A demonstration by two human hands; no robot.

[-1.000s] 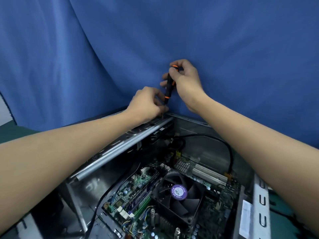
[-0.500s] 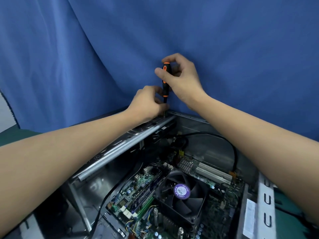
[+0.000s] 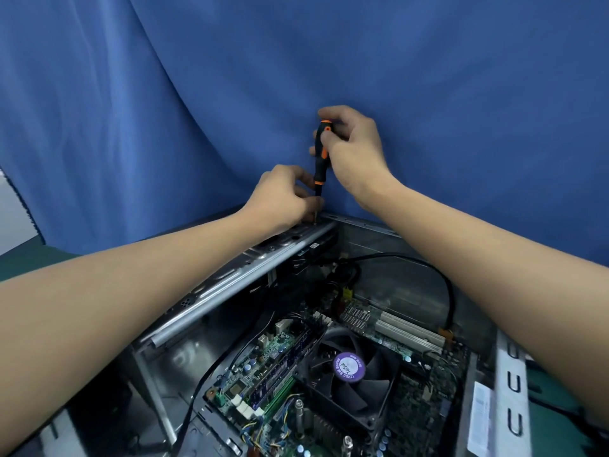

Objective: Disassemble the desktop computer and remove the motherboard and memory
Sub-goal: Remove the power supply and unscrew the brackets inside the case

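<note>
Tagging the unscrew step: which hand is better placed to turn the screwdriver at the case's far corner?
Right. The right hand grips the screwdriver by its handle, upright over the case rail. The left hand sits low, fingers curled round the shaft near its tip, likely steadying it.

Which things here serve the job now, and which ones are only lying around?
Job: screwdriver, right hand gripping it, left hand steadying its tip, case, motherboard, memory.
Lying about: blue cloth, green mat.
</note>
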